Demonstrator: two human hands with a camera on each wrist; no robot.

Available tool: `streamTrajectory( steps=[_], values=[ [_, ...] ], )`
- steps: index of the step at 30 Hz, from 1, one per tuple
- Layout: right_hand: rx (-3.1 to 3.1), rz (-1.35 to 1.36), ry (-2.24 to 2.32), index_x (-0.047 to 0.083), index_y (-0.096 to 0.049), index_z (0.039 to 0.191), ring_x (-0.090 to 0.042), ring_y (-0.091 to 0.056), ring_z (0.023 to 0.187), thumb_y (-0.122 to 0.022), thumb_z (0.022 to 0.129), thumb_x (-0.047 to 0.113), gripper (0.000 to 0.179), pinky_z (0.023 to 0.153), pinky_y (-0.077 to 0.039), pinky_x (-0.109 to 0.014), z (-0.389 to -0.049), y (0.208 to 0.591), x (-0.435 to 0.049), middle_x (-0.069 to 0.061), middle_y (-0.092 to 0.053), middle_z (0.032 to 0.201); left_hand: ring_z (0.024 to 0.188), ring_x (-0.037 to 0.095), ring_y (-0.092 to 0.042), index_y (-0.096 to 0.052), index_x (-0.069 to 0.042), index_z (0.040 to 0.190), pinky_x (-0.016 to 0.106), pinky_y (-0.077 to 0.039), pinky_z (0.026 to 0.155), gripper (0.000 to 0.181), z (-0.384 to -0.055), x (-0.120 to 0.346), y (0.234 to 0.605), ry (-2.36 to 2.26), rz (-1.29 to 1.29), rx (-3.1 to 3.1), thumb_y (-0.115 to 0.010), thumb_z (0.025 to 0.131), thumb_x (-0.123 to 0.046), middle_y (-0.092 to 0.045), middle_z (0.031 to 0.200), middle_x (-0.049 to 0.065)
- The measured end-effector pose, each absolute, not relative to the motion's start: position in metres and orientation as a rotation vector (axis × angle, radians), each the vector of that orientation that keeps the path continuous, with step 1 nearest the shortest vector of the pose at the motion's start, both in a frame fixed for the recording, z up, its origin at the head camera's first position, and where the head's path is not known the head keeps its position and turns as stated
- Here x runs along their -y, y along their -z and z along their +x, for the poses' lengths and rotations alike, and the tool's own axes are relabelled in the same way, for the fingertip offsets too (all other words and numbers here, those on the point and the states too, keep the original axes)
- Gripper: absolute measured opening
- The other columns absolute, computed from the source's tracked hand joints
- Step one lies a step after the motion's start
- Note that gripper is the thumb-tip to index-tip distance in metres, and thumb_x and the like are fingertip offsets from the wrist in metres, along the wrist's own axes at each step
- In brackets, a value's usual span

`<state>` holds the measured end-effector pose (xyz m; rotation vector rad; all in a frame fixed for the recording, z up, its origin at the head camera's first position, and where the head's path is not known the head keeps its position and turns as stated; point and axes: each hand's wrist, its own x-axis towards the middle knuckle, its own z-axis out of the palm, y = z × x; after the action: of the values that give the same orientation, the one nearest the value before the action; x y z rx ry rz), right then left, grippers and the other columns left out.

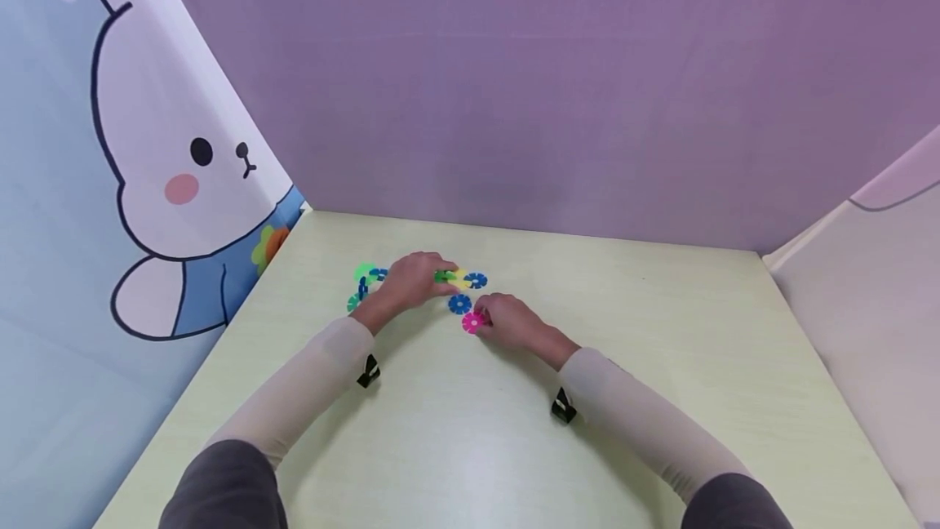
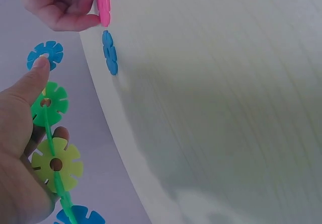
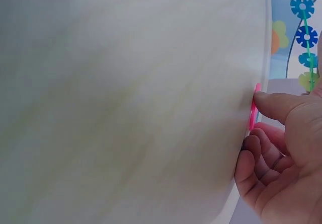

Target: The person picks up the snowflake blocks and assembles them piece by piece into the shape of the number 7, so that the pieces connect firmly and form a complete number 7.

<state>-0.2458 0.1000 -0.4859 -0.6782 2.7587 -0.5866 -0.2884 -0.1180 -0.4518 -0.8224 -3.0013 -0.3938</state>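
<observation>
My left hand [image 1: 414, 280] grips a chain of interlocking plastic snowflake discs. In the left wrist view its thumb lies against a blue disc [image 2: 56, 51] at the chain's end, and green [image 2: 59, 106] and yellow-green [image 2: 70, 169] discs run along the palm. Part of the chain is hidden behind this hand in the head view; more green and blue discs [image 1: 363, 287] show left of it. My right hand [image 1: 512, 322] pinches a pink snowflake disc [image 1: 472, 322] by its edge, close over the table. A loose blue disc [image 1: 459, 304] lies between the two hands, just beyond the pink one.
The pale table [image 1: 470, 431] meets a purple cloth wall [image 1: 529, 104] at its back edge. A rabbit-print cloth [image 1: 169, 104] hangs on the left, and a pale panel [image 1: 874, 292] borders the right side. Black wrist-worn pieces [image 1: 370, 371] hang below both sleeves.
</observation>
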Motion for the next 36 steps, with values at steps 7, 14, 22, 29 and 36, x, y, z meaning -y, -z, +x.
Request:
streamTrajectory(
  steps=[7, 14, 22, 29, 36],
  values=[
    [-2.766, -0.655, 0.575, 0.007, -0.065, 0.125, -0.014, -0.058, 0.092, -0.076, 0.093, 0.026, 0.039, 0.084, -0.055, -0.030, -0.2436, 0.4847, -0.1000, -0.005, -0.064, 0.111, 0.111, 0.024, -0.069, -0.069, -0.022, 0.132, 0.041, -0.058, 0.096, 0.051, -0.2872, 0.1194, 0.4514, 0.392, -0.824, 2.995, -0.078, 0.088, -0.045, -0.074, 0.120, 0.005],
    [-2.727, -0.630, 0.616, 0.008, -0.067, 0.120, -0.015, -0.055, 0.089, -0.076, 0.093, 0.024, 0.032, 0.083, -0.053, -0.030, -0.2447, 0.4840, -0.1004, -0.003, -0.060, 0.104, 0.108, 0.023, -0.069, -0.070, -0.022, 0.132, 0.039, -0.059, 0.094, 0.051, -0.2861, 0.1213, 0.4518, 0.388, -0.824, 2.987, -0.079, 0.087, -0.045, -0.074, 0.118, 0.005],
    [-2.708, -0.644, 0.639, 0.008, -0.067, 0.121, -0.016, -0.055, 0.091, -0.076, 0.092, 0.022, 0.034, 0.085, -0.052, -0.032, -0.2487, 0.4863, -0.1009, -0.004, -0.061, 0.105, 0.108, 0.023, -0.069, -0.070, -0.022, 0.132, 0.040, -0.059, 0.093, 0.051, -0.2850, 0.1215, 0.4504, 0.407, -0.804, 2.995, -0.079, 0.087, -0.044, -0.074, 0.117, 0.005],
    [-2.669, -0.599, 0.683, 0.008, -0.065, 0.118, -0.016, -0.055, 0.094, -0.076, 0.090, 0.019, 0.032, 0.090, -0.053, -0.034, -0.2485, 0.4856, -0.1021, -0.003, -0.060, 0.106, 0.109, 0.023, -0.069, -0.069, -0.021, 0.133, 0.040, -0.058, 0.095, 0.051, -0.2856, 0.1216, 0.4515, 0.405, -0.830, 2.988, -0.078, 0.088, -0.044, -0.074, 0.120, 0.005],
    [-2.611, -0.598, 0.803, 0.010, -0.056, 0.108, -0.017, -0.055, 0.084, -0.079, 0.088, 0.014, 0.030, 0.076, -0.051, -0.029, -0.2474, 0.4845, -0.1047, -0.003, -0.061, 0.094, 0.111, 0.024, -0.069, -0.069, -0.022, 0.133, 0.041, -0.058, 0.096, 0.050, -0.2854, 0.1215, 0.4505, 0.406, -0.836, 2.998, -0.078, 0.089, -0.044, -0.074, 0.122, 0.005]
  ],
)
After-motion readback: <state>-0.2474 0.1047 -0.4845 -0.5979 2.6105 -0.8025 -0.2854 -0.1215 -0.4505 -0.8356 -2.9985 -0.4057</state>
